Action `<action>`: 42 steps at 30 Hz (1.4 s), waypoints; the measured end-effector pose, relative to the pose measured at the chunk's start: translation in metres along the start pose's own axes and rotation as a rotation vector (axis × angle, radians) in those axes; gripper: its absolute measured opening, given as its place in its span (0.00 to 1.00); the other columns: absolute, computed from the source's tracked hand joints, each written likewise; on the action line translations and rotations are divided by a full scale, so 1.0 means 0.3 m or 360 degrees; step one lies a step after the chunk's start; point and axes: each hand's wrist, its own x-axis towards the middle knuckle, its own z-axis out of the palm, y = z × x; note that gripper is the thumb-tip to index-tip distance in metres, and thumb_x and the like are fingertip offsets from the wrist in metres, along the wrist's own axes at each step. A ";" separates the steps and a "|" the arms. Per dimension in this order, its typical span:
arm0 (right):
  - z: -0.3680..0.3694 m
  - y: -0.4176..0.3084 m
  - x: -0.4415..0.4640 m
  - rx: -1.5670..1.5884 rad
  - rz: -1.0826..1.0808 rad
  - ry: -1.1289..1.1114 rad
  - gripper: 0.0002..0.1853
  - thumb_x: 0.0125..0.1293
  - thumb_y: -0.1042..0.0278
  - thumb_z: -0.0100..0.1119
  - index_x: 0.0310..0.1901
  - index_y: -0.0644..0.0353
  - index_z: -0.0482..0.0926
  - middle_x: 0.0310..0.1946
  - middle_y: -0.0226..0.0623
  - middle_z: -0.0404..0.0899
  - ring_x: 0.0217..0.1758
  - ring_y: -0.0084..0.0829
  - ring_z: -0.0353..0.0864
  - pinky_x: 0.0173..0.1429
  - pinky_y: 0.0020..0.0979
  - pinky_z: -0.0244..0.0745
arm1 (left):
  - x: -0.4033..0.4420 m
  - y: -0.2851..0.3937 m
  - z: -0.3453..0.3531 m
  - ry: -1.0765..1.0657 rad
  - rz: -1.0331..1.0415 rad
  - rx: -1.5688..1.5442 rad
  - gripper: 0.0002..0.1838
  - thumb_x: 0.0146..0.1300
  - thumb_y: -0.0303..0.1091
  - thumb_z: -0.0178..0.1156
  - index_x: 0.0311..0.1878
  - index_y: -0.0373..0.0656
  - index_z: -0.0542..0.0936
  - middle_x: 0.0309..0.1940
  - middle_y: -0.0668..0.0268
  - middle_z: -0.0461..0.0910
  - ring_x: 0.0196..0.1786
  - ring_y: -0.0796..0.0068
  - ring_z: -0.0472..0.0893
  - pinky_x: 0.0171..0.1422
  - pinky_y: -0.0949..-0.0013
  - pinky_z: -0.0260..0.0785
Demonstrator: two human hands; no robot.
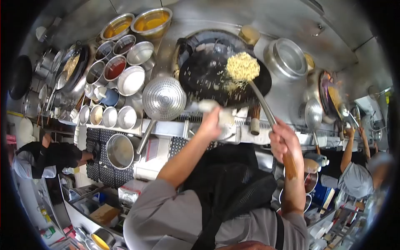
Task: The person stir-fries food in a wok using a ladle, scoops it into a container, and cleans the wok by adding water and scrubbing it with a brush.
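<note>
Over the black wok (196, 89), a yellow clump of fried rice (243, 66) was carried at the head of a long-handled ladle (263, 103); the head itself was hidden by the rice. Loose grains were scattered across the wok surface. The ladle's wooden grip was held in the right hand (286, 139), fingers closed round it, forearm alongside. A pale cloth (226, 118) was bunched in the left hand (211, 125), closed, at the near edge of the wok. Motion blur there; whether the wok rim was gripped through the cloth can't be told.

On the bench (163, 58), left of the wok, a perforated skimmer (164, 98) was laid bowl-up, handle pointed toward the person's side. Beyond it, steel pots were grouped, one filled with red sauce (115, 69); two bowls of yellow liquid (152, 20) were set behind. A bamboo brush (255, 121) was placed by the wok's near right edge.
</note>
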 end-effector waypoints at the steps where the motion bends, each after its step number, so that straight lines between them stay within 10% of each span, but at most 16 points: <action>1: -0.030 0.007 -0.024 0.0054 0.0014 -0.0048 0.25 0.81 0.67 0.49 0.77 0.53 0.65 0.24 0.25 0.65 0.10 0.12 0.59 0.08 0.22 0.57 | -0.042 -0.045 -0.046 -0.0104 0.0223 0.0075 0.14 0.74 0.32 0.55 0.58 0.38 0.73 0.48 0.51 0.84 0.49 0.50 0.87 0.55 0.44 0.84; 22: -0.076 0.057 -0.034 -0.0041 0.0152 -0.0030 0.18 0.82 0.68 0.49 0.69 0.56 0.69 0.25 0.25 0.65 0.12 0.11 0.62 0.08 0.20 0.59 | -0.095 0.088 -0.077 -0.0256 -0.0113 -0.0048 0.08 0.73 0.33 0.56 0.49 0.39 0.76 0.40 0.49 0.86 0.42 0.46 0.88 0.47 0.49 0.85; 28: -0.132 0.053 -0.019 0.0022 0.0192 -0.0199 0.19 0.80 0.68 0.51 0.69 0.59 0.69 0.26 0.25 0.71 0.13 0.11 0.62 0.13 0.18 0.58 | -0.011 -0.062 -0.230 -0.0003 0.0547 0.0603 0.13 0.69 0.27 0.56 0.55 0.38 0.72 0.42 0.49 0.83 0.38 0.49 0.88 0.39 0.45 0.87; 32: -0.139 0.043 -0.030 -0.0037 0.0218 -0.0253 0.22 0.80 0.68 0.51 0.71 0.59 0.68 0.27 0.25 0.71 0.13 0.11 0.63 0.13 0.19 0.59 | 0.066 -0.177 -0.451 0.0076 0.1401 0.1833 0.24 0.61 0.27 0.63 0.62 0.36 0.75 0.57 0.49 0.78 0.61 0.46 0.78 0.68 0.55 0.70; 35: -0.132 0.036 -0.029 0.0029 0.0213 -0.0206 0.21 0.81 0.69 0.50 0.72 0.58 0.67 0.26 0.26 0.69 0.13 0.12 0.65 0.11 0.20 0.62 | 0.042 -0.176 -0.511 0.0172 0.1530 0.2249 0.25 0.61 0.28 0.65 0.62 0.34 0.74 0.55 0.45 0.79 0.59 0.39 0.79 0.67 0.52 0.71; 42: -0.202 0.085 0.002 0.0306 0.0238 -0.0250 0.19 0.82 0.70 0.47 0.71 0.53 0.68 0.25 0.23 0.63 0.13 0.11 0.63 0.11 0.20 0.63 | 0.016 -0.177 -0.370 0.0235 0.1241 0.1417 0.29 0.64 0.22 0.56 0.68 0.37 0.63 0.52 0.57 0.77 0.52 0.62 0.81 0.54 0.59 0.78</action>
